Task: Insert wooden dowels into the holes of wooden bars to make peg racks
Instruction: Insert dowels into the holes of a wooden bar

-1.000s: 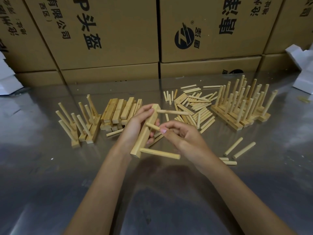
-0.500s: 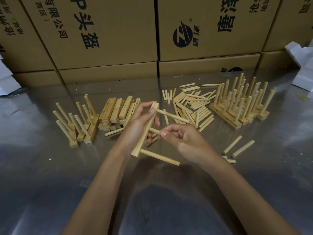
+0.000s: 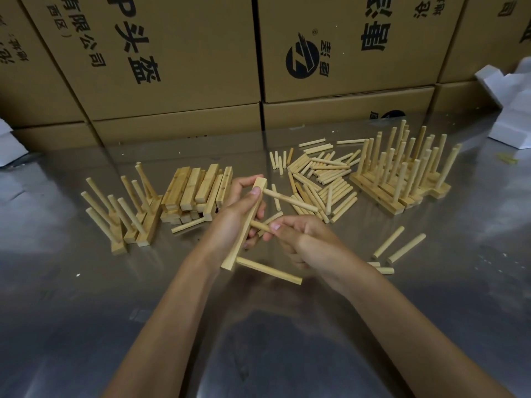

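While your left hand [image 3: 240, 216] grips the bar [image 3: 244, 225] above the counter [image 3: 86, 311], its fingers stay curled round the wood. The bar runs from near to far and carries two seated dowels: one at the far end [image 3: 290, 200], one at the near end [image 3: 268, 270], both pointing right. Your right hand [image 3: 307, 245] pinches a third dowel [image 3: 260, 226] at the middle hole, fingers clamped on it. Loose dowels [image 3: 319, 179] lie far right, spare bars [image 3: 198, 193] far left, finished racks [image 3: 402, 173] further right.
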